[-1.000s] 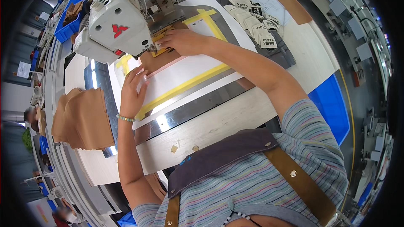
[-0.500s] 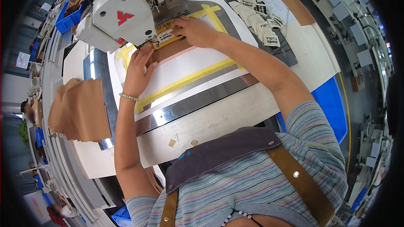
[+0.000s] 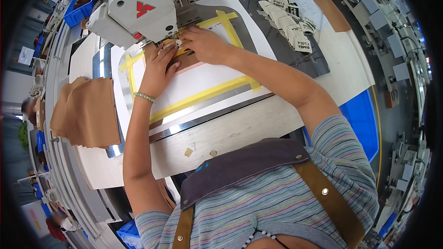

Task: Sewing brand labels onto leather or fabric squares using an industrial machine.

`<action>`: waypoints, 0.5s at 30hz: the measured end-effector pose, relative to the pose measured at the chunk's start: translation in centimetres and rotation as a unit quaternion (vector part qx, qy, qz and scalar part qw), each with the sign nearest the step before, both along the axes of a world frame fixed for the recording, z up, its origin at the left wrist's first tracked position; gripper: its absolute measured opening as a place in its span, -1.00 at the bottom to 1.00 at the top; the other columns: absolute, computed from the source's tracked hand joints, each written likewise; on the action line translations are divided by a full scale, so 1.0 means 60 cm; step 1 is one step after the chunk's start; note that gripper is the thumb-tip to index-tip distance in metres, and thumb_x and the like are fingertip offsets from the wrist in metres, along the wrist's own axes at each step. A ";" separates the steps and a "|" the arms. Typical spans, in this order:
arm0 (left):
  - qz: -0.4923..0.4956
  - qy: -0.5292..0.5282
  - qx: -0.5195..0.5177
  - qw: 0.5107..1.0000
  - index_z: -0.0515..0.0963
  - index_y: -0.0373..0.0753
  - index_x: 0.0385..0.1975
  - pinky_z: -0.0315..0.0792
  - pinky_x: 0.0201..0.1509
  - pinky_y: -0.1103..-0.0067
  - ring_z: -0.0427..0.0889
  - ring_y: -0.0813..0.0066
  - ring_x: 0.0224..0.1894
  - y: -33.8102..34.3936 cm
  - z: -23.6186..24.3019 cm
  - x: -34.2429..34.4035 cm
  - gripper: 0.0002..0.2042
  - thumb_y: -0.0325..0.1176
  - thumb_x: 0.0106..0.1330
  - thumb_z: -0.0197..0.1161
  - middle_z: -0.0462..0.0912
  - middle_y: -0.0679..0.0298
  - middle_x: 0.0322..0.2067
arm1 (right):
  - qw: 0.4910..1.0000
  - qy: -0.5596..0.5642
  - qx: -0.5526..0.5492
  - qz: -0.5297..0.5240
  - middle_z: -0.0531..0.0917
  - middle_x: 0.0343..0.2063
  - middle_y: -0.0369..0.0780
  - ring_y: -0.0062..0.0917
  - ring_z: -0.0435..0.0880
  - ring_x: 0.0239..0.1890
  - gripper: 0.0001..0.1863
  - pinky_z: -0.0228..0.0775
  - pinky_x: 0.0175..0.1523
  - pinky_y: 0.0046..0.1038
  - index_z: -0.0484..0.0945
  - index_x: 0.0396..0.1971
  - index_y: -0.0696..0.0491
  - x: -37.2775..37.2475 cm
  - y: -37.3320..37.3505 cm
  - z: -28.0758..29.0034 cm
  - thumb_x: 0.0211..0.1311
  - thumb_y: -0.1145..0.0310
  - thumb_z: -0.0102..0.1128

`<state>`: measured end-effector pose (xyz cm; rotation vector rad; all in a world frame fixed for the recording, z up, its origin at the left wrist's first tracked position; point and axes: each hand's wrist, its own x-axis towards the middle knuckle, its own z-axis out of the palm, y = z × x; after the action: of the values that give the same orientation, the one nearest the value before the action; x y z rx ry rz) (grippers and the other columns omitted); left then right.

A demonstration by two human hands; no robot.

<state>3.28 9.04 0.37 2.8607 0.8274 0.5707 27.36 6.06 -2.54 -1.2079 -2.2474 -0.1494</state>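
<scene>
Under the white sewing machine head (image 3: 138,14), a brown panel (image 3: 187,61) lies on a white sheet (image 3: 203,80) framed with yellow tape. My left hand (image 3: 159,69), a beaded bracelet at its wrist, rests on the panel's left part with its fingers stretched toward the needle area. From the other side my right hand (image 3: 205,45) lies over the panel, its fingertips pressed down close by the machine's foot. The two hands nearly meet there. A small white bit shows at the right fingertips; what it is I cannot make out. The needle itself is hidden.
Brown panels (image 3: 87,113) are stacked at the left. White printed labels (image 3: 286,20) are spread at the far right, near a brown sheet (image 3: 331,14). A blue bin (image 3: 362,120) stands below the table's right edge. Two small scraps (image 3: 188,152) lie near the front edge.
The taped sheet has shifted a little left and nearer to me relative to the machine. My right hand has come closer to my left hand. The view has shifted slightly.
</scene>
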 end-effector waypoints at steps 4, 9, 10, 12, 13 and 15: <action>-0.010 0.022 0.013 1.000 0.53 -0.23 0.31 0.24 0.54 0.18 0.32 -0.10 0.47 0.010 -0.005 -0.007 -0.53 -0.26 0.43 0.30 0.50 0.22 0.39 | 0.998 0.054 -0.025 0.001 0.66 0.09 -0.30 -0.34 0.55 0.23 -0.62 0.47 0.32 -0.31 0.75 -0.08 0.05 0.015 -0.011 0.013 0.10 0.61 0.18; -0.018 0.042 0.001 0.999 0.50 -0.24 0.35 0.16 0.59 0.19 0.26 -0.07 0.51 0.013 0.005 -0.006 -0.51 -0.31 0.43 0.29 0.49 0.22 0.40 | 0.996 0.082 0.019 -0.024 0.69 0.03 -0.28 -0.32 0.58 0.15 -0.69 0.50 0.27 -0.29 0.76 -0.14 0.06 0.066 -0.022 0.030 0.09 0.57 0.25; -0.019 0.045 -0.002 0.999 0.50 -0.24 0.35 0.16 0.59 0.20 0.26 -0.07 0.50 0.013 0.008 -0.006 -0.50 -0.31 0.42 0.30 0.48 0.22 0.41 | 0.996 0.082 0.019 -0.024 0.69 0.03 -0.28 -0.32 0.58 0.15 -0.69 0.50 0.27 -0.29 0.76 -0.14 0.06 0.078 -0.026 0.028 0.09 0.57 0.25; -0.021 0.049 -0.004 0.999 0.51 -0.25 0.34 0.17 0.59 0.20 0.27 -0.06 0.50 0.015 0.013 -0.008 -0.51 -0.31 0.41 0.31 0.48 0.22 0.41 | 0.995 0.085 0.015 -0.049 0.67 0.11 -0.30 -0.30 0.57 0.20 -0.68 0.46 0.30 -0.28 0.71 -0.11 0.08 0.096 -0.033 0.029 0.13 0.64 0.21; -0.023 0.054 -0.006 0.998 0.52 -0.25 0.33 0.17 0.59 0.20 0.27 -0.06 0.50 0.016 0.014 -0.009 -0.51 -0.31 0.41 0.32 0.48 0.22 0.41 | 0.995 0.085 0.015 -0.050 0.67 0.11 -0.30 -0.30 0.57 0.20 -0.68 0.46 0.30 -0.28 0.71 -0.11 0.08 0.101 -0.034 0.031 0.13 0.64 0.21; -0.022 0.057 -0.005 0.998 0.53 -0.26 0.32 0.18 0.59 0.21 0.28 -0.05 0.50 0.017 0.017 -0.011 -0.51 -0.30 0.41 0.32 0.48 0.22 0.41 | 0.985 0.144 -0.033 -0.087 0.67 0.10 -0.29 -0.28 0.57 0.20 -0.70 0.45 0.32 -0.26 0.70 -0.14 0.09 0.108 -0.034 0.035 0.14 0.65 0.18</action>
<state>2.62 10.07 1.39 2.9178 0.7787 0.4000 33.86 4.03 -0.45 -1.3667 -1.9100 0.0334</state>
